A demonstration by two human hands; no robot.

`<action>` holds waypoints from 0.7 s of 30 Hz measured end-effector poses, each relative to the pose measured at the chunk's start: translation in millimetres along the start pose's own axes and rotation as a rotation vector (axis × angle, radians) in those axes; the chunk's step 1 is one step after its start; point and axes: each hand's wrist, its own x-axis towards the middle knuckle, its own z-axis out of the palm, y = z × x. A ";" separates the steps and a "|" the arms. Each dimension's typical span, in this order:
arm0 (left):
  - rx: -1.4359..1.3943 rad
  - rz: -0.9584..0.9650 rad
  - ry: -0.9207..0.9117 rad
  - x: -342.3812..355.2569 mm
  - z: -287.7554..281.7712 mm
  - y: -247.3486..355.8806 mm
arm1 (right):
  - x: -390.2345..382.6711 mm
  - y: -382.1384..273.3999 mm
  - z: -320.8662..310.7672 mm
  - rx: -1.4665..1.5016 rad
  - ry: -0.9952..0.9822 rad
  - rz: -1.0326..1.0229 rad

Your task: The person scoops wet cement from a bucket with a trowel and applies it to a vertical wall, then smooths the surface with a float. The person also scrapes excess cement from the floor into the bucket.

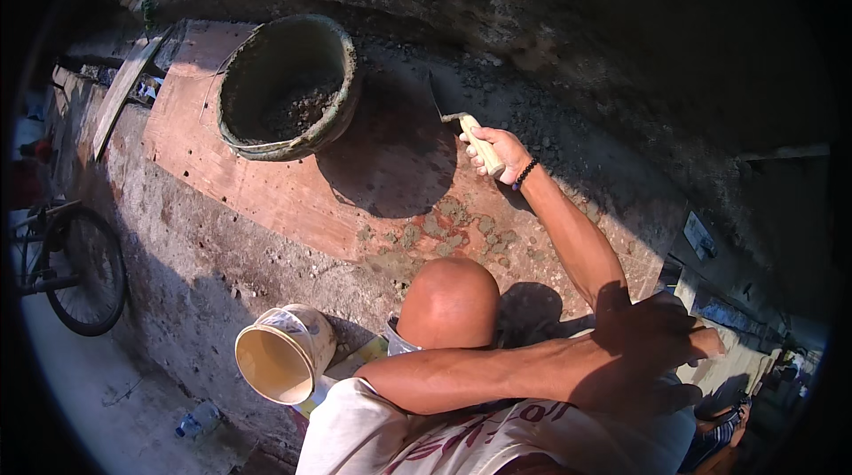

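My right hand [499,156] is closed around the pale wooden handle of a trowel [480,145]. The thin dark blade points away from me, edge-on, toward the rubble by the wall. Left of it a large dark bucket [342,107], crusted with mortar, stands on a reddish board [240,187]; grey lumpy material [306,111] lies in its bottom. Wet mortar splats [444,227] dot the board between the bucket's shadow and my knee. My left forearm crosses in front of my body, and my left hand [661,342], partly shadowed, lies by my right elbow with fingers stretched out, holding nothing visible.
A dirty cream bucket [282,358] tilts toward the left beside my knee. Farther left are a bicycle wheel [87,271], a plank [129,94] and a clear plastic bottle [199,420]. A dark rough wall [568,23] runs along the far side. A flat pale tool [699,234] lies at right.
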 end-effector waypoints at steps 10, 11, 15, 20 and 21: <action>-0.469 0.200 -0.390 -9.9 53.2 -5.0 | -89.3 52.6 -83.7 0.208 0.259 -0.340; -0.485 0.211 -0.409 -11.1 56.3 -6.2 | -96.7 53.0 -84.2 0.174 0.193 -0.364; -0.551 0.250 -0.454 -17.5 68.0 -6.5 | -123.9 54.7 -73.5 -0.309 0.217 -0.381; -0.589 0.285 -0.459 -21.6 70.3 -5.4 | -157.8 72.8 -66.9 -1.387 0.414 -0.329; -0.598 0.292 -0.450 -22.5 69.3 -5.1 | -161.9 73.1 -68.7 -1.566 0.420 -0.341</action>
